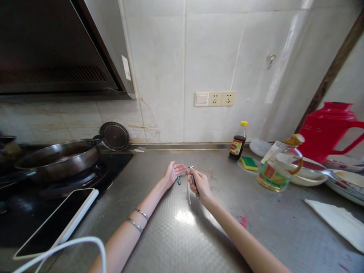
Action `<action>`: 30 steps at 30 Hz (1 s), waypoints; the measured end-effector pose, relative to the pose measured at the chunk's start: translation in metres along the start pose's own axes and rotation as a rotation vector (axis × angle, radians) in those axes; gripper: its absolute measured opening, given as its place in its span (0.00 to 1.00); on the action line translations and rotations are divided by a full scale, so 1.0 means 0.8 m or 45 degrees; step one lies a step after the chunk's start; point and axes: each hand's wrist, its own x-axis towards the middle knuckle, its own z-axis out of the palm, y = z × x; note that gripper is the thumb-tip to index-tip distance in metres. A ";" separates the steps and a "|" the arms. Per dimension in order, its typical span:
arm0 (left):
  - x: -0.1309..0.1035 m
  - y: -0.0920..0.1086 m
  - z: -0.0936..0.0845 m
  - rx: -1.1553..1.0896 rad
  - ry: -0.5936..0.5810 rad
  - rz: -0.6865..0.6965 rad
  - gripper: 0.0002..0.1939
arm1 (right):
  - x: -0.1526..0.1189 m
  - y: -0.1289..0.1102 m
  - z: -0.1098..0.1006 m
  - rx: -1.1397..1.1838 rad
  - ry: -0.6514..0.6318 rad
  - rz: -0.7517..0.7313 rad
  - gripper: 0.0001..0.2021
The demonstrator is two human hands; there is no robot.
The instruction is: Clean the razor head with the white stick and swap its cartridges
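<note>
My left hand (171, 174) is open above the steel counter (159, 235), its fingers stretched toward my right hand. My right hand (201, 185) is closed round a slim black-handled tool (194, 182) with a small metal head, whose exact kind I cannot make out. The head is close to my left fingertips; whether they touch is unclear. A thin whitish strip (189, 195) runs down beside the tool; I cannot tell if it is attached. Just below my left fingers is a small dark and green stick-like object (179, 180).
On the left, a metal pan (61, 159) sits on the black stove, near a white-edged phone (57, 220) with a white cable. To the right are a sauce bottle (237, 146), a sponge (249, 163), a glass oil jug (277, 172), a red thermos jug (327, 131), plates and a white paper (338, 222).
</note>
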 end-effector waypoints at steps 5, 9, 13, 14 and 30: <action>-0.002 0.009 0.010 0.312 0.435 0.510 0.09 | 0.003 -0.005 -0.004 -0.012 0.014 -0.020 0.16; -0.012 0.015 0.024 0.480 0.461 0.627 0.05 | 0.010 -0.010 -0.011 -0.124 0.080 -0.178 0.15; -0.031 0.011 0.038 0.561 0.238 0.551 0.04 | 0.018 -0.013 -0.022 -0.404 0.237 -0.523 0.14; -0.037 0.009 0.041 0.562 0.155 0.506 0.04 | 0.019 -0.014 -0.024 -0.467 0.258 -0.598 0.14; -0.068 -0.003 0.045 0.470 -0.212 0.365 0.15 | 0.010 -0.019 -0.023 -0.617 0.253 -0.672 0.16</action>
